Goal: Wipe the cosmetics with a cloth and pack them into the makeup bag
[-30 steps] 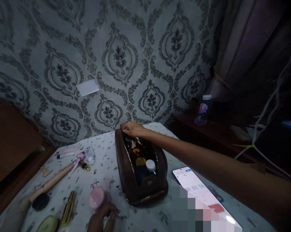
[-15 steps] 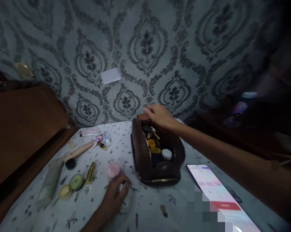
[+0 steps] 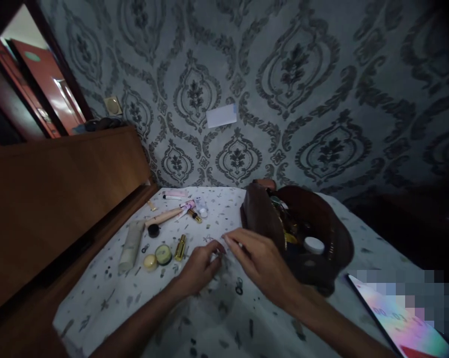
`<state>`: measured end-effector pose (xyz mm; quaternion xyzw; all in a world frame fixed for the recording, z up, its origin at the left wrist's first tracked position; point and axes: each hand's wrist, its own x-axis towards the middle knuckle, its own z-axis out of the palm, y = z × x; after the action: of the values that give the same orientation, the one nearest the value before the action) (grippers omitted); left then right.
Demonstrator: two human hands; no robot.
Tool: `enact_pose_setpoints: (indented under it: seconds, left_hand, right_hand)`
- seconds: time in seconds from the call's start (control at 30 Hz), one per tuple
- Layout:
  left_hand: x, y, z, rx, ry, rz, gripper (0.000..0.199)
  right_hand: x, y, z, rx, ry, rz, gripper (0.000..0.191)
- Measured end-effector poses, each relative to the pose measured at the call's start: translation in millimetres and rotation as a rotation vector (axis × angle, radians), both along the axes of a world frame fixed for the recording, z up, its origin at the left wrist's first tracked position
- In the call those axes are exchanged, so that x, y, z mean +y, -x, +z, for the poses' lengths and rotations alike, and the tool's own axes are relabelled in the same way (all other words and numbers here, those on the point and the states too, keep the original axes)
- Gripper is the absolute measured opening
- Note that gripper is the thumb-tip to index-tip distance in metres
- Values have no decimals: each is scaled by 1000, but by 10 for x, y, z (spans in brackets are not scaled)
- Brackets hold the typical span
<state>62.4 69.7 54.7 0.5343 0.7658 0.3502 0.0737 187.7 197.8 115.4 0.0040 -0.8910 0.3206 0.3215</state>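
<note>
My left hand [image 3: 202, 266] is over the middle of the cloth, its fingers curled together; anything between them is too small or blurred to name. Close beside it, my right hand [image 3: 259, 261] has thumb and fingertips pressed together, their contents unclear. The brown bag [image 3: 263, 214] stands unzipped behind my right hand, with a white-lidded jar [image 3: 314, 245] and other small items inside. To the left of my hands lie a gold tube [image 3: 180, 247], a green jar [image 3: 163, 254], a yellow jar [image 3: 150, 262], a black lid [image 3: 153, 230] and a pale squeeze tube [image 3: 132, 246].
Small cosmetics, including a pink tube [image 3: 175, 194] and a dark-and-gold tube [image 3: 194, 215], lie at the back left of the patterned cloth [image 3: 108, 293]. A lit phone [image 3: 406, 318] is at the front right. A wooden panel [image 3: 67, 184] borders the left side.
The view has turned left. My right hand has left the back of the bag and come beside my left hand. The bag gapes wider, and the pink jar no longer shows.
</note>
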Motion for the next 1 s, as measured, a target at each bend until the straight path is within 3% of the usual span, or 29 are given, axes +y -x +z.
enact_pose_setpoints:
  seconds: [0.13, 0.37, 0.5, 0.7, 0.83, 1.0]
  left_hand:
    - [-73, 683, 120, 159, 150, 156, 24]
    - [-30, 2416, 292, 350, 374, 498, 31]
    - [85, 3090, 258, 459, 477, 501, 37]
    - [425, 3597, 83, 556, 622, 262, 40]
    - [590, 3777, 14, 553, 721, 161, 40]
    - [600, 3863, 2, 516, 761, 59, 41]
  right_hand:
    - [-281, 145, -351, -57, 157, -6, 31]
    - [-545, 326, -891, -93, 271, -105, 33]
    - [-539, 369, -1160, -13, 196, -158, 28]
    - [-495, 405, -1375, 31, 158, -212, 26]
    - [-494, 414, -1330, -29, 270, -226, 27]
    - [-479, 400, -1241, -46, 279, -206, 25]
